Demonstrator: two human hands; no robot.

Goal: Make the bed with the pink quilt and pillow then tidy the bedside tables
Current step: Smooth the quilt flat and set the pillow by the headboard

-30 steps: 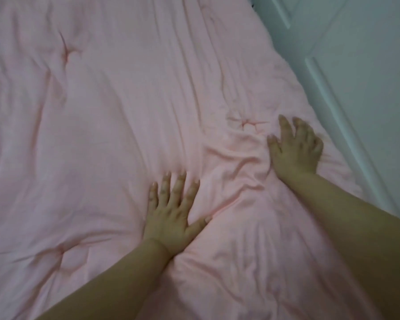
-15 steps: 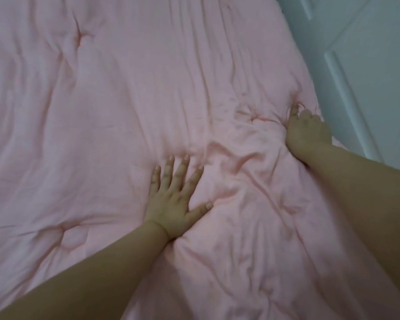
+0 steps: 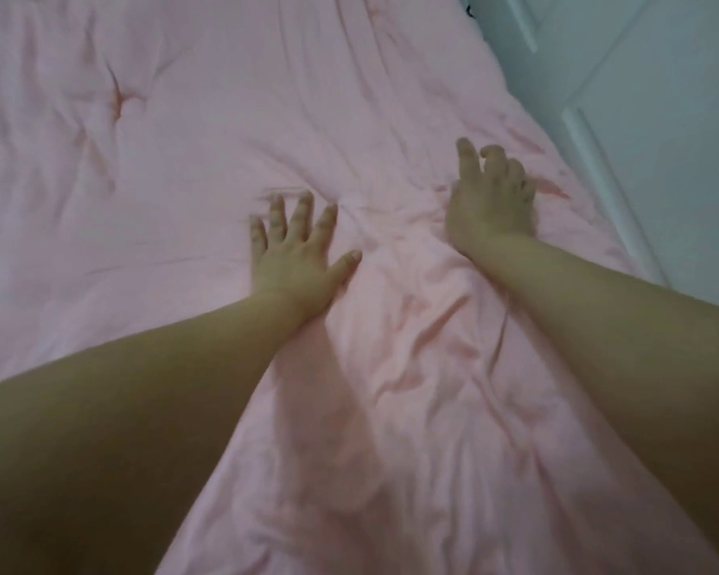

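Note:
The pink quilt (image 3: 175, 209) covers the bed and fills most of the view, with tufted dimples and folds running toward the far end. My left hand (image 3: 297, 251) lies flat on it near the middle, fingers spread and pressing down. My right hand (image 3: 490, 201) rests on the quilt close to its right edge, fingers spread and a little bent, with nothing gripped. Creased fabric bunches between and below the two hands. No pillow or bedside table is in view.
A white panelled door or wardrobe front (image 3: 660, 139) runs along the right side of the bed, close to the quilt's edge. A small dark item (image 3: 469, 10) peeks out at the top by that edge.
My right hand, which was bunching the quilt at its right edge half a second ago, has let go and now lies spread on the fabric. The left hand has slid slightly forward.

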